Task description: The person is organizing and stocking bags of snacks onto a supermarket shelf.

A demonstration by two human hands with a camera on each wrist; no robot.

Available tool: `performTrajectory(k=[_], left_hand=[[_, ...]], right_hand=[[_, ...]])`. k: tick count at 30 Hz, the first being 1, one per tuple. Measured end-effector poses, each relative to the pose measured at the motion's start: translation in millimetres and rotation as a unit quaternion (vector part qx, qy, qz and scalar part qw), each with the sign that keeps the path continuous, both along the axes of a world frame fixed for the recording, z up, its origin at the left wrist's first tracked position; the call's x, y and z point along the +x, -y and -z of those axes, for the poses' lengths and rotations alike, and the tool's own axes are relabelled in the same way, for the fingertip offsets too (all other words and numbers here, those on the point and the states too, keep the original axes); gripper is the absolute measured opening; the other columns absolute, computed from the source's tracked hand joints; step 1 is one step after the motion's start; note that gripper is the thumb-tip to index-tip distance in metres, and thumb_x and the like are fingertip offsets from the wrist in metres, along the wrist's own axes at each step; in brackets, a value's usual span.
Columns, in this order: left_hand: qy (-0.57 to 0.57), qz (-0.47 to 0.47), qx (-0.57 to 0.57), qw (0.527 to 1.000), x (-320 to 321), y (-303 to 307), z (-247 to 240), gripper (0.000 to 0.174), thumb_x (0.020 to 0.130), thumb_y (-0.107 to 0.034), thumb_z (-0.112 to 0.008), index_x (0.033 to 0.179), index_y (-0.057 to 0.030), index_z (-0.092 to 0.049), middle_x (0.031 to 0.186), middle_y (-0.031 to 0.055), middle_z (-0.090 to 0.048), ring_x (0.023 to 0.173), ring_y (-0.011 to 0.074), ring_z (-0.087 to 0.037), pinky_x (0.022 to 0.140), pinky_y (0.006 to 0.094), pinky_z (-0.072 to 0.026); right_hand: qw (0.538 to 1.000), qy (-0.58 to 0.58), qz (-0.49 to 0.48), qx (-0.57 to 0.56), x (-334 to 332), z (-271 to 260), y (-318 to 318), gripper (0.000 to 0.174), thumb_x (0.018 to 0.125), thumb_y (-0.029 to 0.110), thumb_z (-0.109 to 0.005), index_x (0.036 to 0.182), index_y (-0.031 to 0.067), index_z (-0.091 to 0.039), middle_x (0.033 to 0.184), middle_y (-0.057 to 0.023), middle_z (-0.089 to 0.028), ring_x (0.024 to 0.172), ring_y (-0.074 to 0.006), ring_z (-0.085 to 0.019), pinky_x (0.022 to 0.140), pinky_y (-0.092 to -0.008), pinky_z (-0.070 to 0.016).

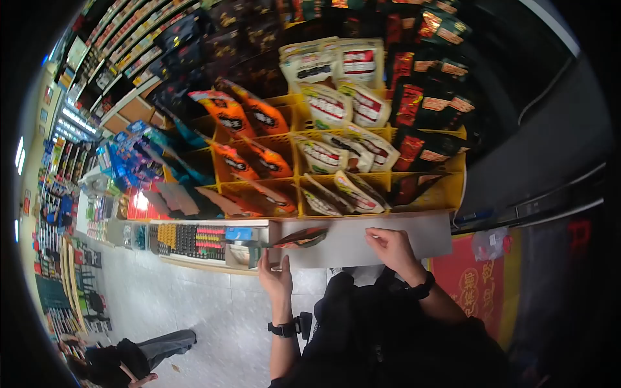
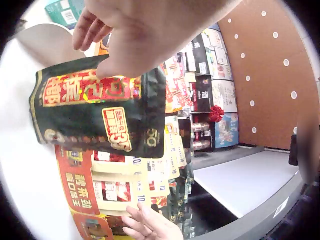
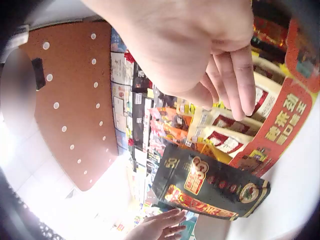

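Note:
A black snack pouch (image 2: 100, 107) with red and gold print stands on the white ledge (image 1: 362, 249) in front of the display. My left hand (image 1: 276, 278) is just beside it. In the left wrist view that hand's thumb overlaps the pouch's upper edge, while its fingers (image 2: 90, 30) are apart from it. Seen from the right wrist, the left hand (image 3: 159, 227) has spread fingers near one end of the pouch (image 3: 210, 185). My right hand (image 1: 391, 249) hovers over the ledge farther right, fingers loosely bent and holding nothing.
A yellow tiered rack (image 1: 346, 216) holds orange, cream and black pouches beyond the ledge. Left of the ledge, a tray (image 1: 194, 239) contains small colourful goods and a blue box (image 1: 239, 233). A person (image 1: 123, 355) is at lower left. A red mat (image 1: 469, 278) lies at right.

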State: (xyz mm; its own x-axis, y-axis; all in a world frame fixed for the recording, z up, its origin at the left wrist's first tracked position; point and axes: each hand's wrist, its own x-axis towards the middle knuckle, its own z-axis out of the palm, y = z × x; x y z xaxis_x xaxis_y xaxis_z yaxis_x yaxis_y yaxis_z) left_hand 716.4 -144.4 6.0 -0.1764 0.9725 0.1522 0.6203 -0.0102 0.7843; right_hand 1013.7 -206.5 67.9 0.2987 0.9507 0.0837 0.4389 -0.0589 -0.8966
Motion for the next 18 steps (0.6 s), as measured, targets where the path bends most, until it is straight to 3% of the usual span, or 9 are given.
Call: performTrajectory(k=[2,4,9,11,12,13,15,17,18], left_hand=[[0.024,-0.031,0.016,0.999,21,15,-9,0.055,0.082,-0.008,-0.074,0.133,0.0007,-0.055,0.119,0.0175,-0.056,0.08,0.0217,-0.061,0.073,0.0343,-0.0508],[0.061,-0.12,0.045,0.99,55,34,-34,0.053,0.085,-0.007,-0.072,0.134,-0.0002,-0.053,0.116,0.0128,-0.053,0.088,0.0192,-0.054,0.069,0.0332,-0.0464],[0.02,-0.185,0.133,0.974,124,76,-38,0.049,0.088,-0.007,-0.069,0.132,0.0012,-0.048,0.116,0.0118,-0.053,0.092,0.0197,-0.052,0.077,0.0309,-0.0441],[0.054,-0.031,0.131,0.989,149,85,-36,0.046,0.088,-0.006,-0.07,0.129,-0.0002,-0.051,0.115,0.0113,-0.055,0.09,0.02,-0.055,0.074,0.0304,-0.0458],[0.064,0.053,0.119,0.989,166,84,-46,0.045,0.088,-0.006,-0.07,0.129,-0.0008,-0.052,0.116,0.0107,-0.057,0.091,0.019,-0.057,0.075,0.0294,-0.048],[0.075,0.137,0.105,0.982,188,79,-60,0.044,0.088,-0.006,-0.07,0.129,-0.0015,-0.054,0.117,0.01,-0.06,0.092,0.018,-0.059,0.075,0.0285,-0.0502],[0.139,0.201,0.04,0.969,236,68,-83,0.048,0.087,-0.005,-0.071,0.132,-0.0017,-0.054,0.123,0.0121,-0.059,0.097,0.0181,-0.062,0.074,0.0283,-0.0535],[0.188,0.22,0.027,0.957,271,53,-89,0.056,0.087,-0.006,-0.072,0.138,-0.0004,-0.049,0.126,0.0134,-0.059,0.103,0.0173,-0.062,0.075,0.0301,-0.0547],[0.191,0.214,0.019,0.958,285,44,-91,0.059,0.085,-0.006,-0.073,0.138,0.0022,-0.047,0.128,0.0166,-0.057,0.097,0.0204,-0.064,0.072,0.0321,-0.0552]], right_hand=[[1.0,-0.012,0.016,0.006,26,4,17,0.021,0.089,0.014,-0.071,0.103,-0.0019,-0.071,0.088,-0.0171,-0.074,0.074,-0.0238,-0.074,0.068,-0.0306,-0.0584],[0.986,-0.135,0.097,0.003,55,19,34,0.018,0.091,0.011,-0.069,0.103,-0.0023,-0.071,0.085,-0.0109,-0.074,0.071,-0.017,-0.073,0.064,-0.0271,-0.0565],[0.973,-0.127,0.187,0.038,136,41,53,0.023,0.091,0.01,-0.069,0.111,-0.0009,-0.066,0.088,-0.0077,-0.072,0.068,-0.0121,-0.069,0.059,-0.0248,-0.0522],[0.974,-0.087,0.203,0.054,160,43,47,0.032,0.09,0.011,-0.07,0.119,0.0003,-0.062,0.1,-0.0086,-0.071,0.071,-0.0113,-0.066,0.063,-0.0247,-0.0519],[0.978,-0.078,0.193,0.012,171,42,42,0.043,0.089,0.013,-0.071,0.128,0.0014,-0.056,0.113,-0.0116,-0.069,0.075,-0.0147,-0.065,0.068,-0.0279,-0.0527],[0.979,-0.082,0.188,0.011,177,39,36,0.043,0.089,0.013,-0.071,0.128,0.0014,-0.056,0.113,-0.0116,-0.069,0.075,-0.0147,-0.065,0.068,-0.0279,-0.0527],[0.983,0.016,0.185,0.016,186,33,23,0.048,0.089,0.016,-0.071,0.131,0.0007,-0.052,0.117,-0.0154,-0.067,0.079,-0.0195,-0.066,0.072,-0.0326,-0.0537],[0.984,-0.002,0.178,0.015,193,32,9,0.051,0.089,0.018,-0.07,0.133,-0.0005,-0.05,0.119,-0.018,-0.066,0.081,-0.0236,-0.067,0.076,-0.0358,-0.0536],[0.983,0.021,0.18,-0.001,196,34,3,0.051,0.089,0.019,-0.07,0.133,-0.0009,-0.05,0.119,-0.0183,-0.065,0.081,-0.0244,-0.067,0.077,-0.0356,-0.0537]])
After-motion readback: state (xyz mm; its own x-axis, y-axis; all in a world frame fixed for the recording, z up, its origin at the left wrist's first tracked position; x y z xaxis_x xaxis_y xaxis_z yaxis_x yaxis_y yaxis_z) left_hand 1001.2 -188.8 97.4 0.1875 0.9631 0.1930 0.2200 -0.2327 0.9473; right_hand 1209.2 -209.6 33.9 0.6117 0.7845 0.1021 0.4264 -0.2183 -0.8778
